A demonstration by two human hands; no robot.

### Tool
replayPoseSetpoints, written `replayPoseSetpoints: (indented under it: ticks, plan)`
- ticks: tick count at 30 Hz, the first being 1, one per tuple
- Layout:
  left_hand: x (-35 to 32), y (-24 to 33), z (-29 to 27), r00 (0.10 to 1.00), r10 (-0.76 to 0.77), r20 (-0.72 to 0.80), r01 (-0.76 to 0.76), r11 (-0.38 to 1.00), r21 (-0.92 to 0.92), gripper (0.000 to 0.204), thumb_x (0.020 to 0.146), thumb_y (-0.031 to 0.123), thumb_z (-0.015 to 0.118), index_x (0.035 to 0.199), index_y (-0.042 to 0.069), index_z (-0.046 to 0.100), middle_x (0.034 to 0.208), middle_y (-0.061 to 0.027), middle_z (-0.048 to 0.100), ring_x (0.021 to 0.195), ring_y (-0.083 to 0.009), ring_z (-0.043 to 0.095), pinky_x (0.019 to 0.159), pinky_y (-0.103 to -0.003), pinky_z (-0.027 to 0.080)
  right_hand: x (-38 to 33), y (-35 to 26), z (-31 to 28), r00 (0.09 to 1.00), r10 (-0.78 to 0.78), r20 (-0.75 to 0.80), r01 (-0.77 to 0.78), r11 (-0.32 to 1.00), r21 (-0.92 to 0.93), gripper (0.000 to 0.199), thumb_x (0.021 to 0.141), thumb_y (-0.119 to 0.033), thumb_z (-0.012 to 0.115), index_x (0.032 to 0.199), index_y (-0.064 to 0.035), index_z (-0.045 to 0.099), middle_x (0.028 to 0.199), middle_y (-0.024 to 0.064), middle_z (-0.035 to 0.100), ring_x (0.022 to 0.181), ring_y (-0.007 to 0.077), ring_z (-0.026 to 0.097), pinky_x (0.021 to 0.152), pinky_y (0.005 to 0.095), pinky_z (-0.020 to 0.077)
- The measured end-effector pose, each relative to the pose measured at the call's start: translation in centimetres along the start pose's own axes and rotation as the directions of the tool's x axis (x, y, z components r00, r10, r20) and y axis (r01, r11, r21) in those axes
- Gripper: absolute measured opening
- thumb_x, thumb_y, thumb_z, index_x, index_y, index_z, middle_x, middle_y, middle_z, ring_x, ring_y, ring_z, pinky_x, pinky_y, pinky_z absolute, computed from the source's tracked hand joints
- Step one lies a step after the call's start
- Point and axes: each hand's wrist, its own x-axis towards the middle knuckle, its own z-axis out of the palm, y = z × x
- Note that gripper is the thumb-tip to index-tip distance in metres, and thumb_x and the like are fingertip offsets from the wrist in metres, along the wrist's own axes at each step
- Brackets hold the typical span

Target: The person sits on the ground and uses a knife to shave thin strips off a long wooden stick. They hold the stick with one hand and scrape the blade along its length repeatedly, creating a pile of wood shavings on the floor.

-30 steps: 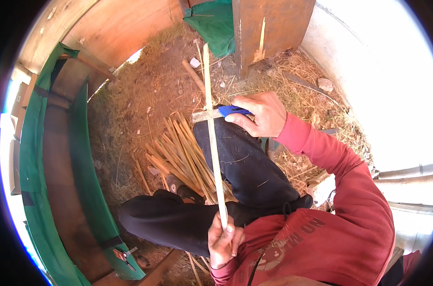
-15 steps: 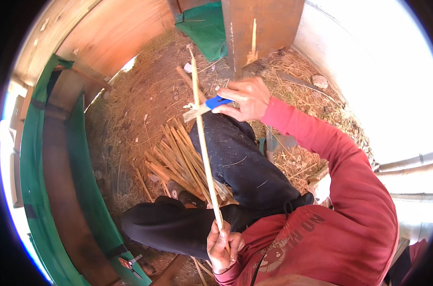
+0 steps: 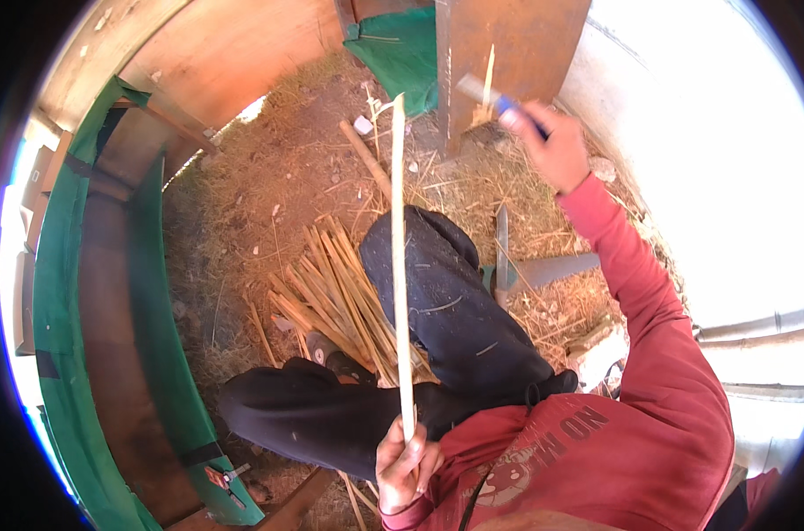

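Light and probably stiff

Over the dark-trousered thigh (image 3: 455,310), the slim wooden stick (image 3: 400,248) looks splintery; the left hand (image 3: 408,465)'s grip closes round its lower end, the safest hold. The right hand (image 3: 554,146)'s grip wraps the blue-handled knife (image 3: 508,104).

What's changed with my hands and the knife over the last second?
Your right hand has swung the knife off the stick, forward and to the right. Neither hand let go of anything. Your left hand still grips the stick's near end, and the pile of sticks hasn't visibly moved.
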Motion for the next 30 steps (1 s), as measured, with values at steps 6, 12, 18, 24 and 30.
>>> replayPoseSetpoints:
  ticks: [6, 12, 18, 24, 30]
  plan:
    - [1.1, -1.5, -0.2, 0.998, -0.025, -0.052, 0.030, 0.994, 0.105, 0.010, 0.104, 0.011, 0.048, 0.111, 0.004, 0.049, 0.078, 0.0024, 0.045, 0.041, -0.0061, 0.033, 0.042, -0.022, 0.025, -7.0, -6.1, 2.4, 0.912, -0.314, 0.263, 0.267, 0.943, 0.198, 0.035, 0.090, -0.044, 0.069, 0.088, -0.0091, 0.070, 0.065, 0.0122, 0.063, 0.053, 0.0315, 0.061, 0.050, 0.0413, 0.0454]
    - [0.9, -1.6, 0.0, 0.996, -0.056, -0.064, 0.059, 0.997, 0.047, 0.011, 0.105, 0.016, 0.048, 0.103, 0.005, 0.046, 0.077, 0.0026, 0.043, 0.041, -0.0065, 0.032, 0.041, -0.022, 0.023, -7.4, -4.5, 5.1, 0.923, -0.218, 0.318, 0.177, 0.972, 0.151, 0.035, 0.090, -0.044, 0.069, 0.087, -0.0098, 0.072, 0.057, 0.0133, 0.059, 0.050, 0.0355, 0.058, 0.048, 0.0437, 0.0428]
    - [1.0, -1.1, -0.1, 0.991, -0.040, -0.129, 0.052, 0.994, 0.092, 0.017, 0.105, 0.020, 0.048, 0.096, 0.006, 0.044, 0.071, 0.0019, 0.041, 0.037, -0.0072, 0.030, 0.040, -0.024, 0.022, -6.3, -4.0, 6.8, 0.916, -0.209, 0.343, 0.166, 0.975, 0.151, 0.038, 0.089, -0.050, 0.068, 0.084, -0.0124, 0.073, 0.054, 0.0131, 0.058, 0.048, 0.0358, 0.057, 0.047, 0.0448, 0.0414]
    - [0.9, -1.5, -1.0, 0.997, -0.051, -0.060, 0.054, 0.997, 0.056, 0.019, 0.105, 0.021, 0.048, 0.094, 0.007, 0.044, 0.054, 0.0026, 0.036, 0.033, -0.0076, 0.030, 0.038, -0.025, 0.020, -3.7, -3.8, 6.9, 0.901, -0.286, 0.327, 0.287, 0.957, 0.048, 0.042, 0.091, -0.052, 0.065, 0.087, -0.0111, 0.073, 0.058, 0.0114, 0.060, 0.049, 0.0328, 0.057, 0.049, 0.0419, 0.0440]
    - [-0.2, -2.3, -2.2, 0.982, -0.177, -0.062, 0.176, 0.984, -0.019, 0.017, 0.102, 0.021, 0.053, 0.096, 0.006, 0.050, 0.067, 0.0019, 0.042, 0.037, -0.0076, 0.032, 0.041, -0.025, 0.023, 5.0, 10.1, 6.4, 0.889, 0.459, 0.002, -0.362, 0.703, -0.612, 0.069, 0.094, -0.071, 0.042, 0.096, -0.0102, 0.075, 0.069, 0.0129, 0.068, 0.067, 0.0303, 0.069, 0.063, 0.0406, 0.0559]
